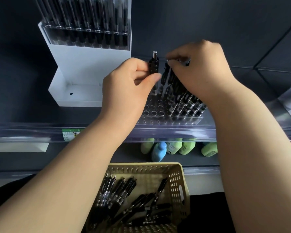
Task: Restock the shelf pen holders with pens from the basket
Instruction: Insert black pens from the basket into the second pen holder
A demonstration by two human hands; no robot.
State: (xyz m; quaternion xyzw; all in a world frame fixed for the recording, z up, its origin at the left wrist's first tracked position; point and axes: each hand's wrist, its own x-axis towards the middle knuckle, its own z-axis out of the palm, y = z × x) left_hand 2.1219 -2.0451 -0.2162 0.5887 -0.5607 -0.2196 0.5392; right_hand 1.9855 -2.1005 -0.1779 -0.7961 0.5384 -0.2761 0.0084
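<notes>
Fingers (141, 65) and thumb of the left hand (129, 84) are pinched tight on a single black pen (154, 64), gripping it just under the clicker. The pen stands upright, long axis vertical, tip aimed down at the clear holder (158, 122). Over on that holder's right side, the right hand (200, 69) has its fingers curled down onto the tops of the standing pens (183, 100), pinching them together, and they lean a touch. Now the key line-up: the empty holes (154, 112) sit on the holder's left side, straight below the held pen, so the left hand is the nearer one and a straight drop along the pen's own axis looks like the call. Whether the tip has found a hole, I cannot tell; the thumb hides that stretch. Below the holder, nearer the person, the yellow basket (176, 179) has plenty of loose pens (124, 199) lying flat in it. Up and left of the holder stands a white rack (84, 64), already filled.
</notes>
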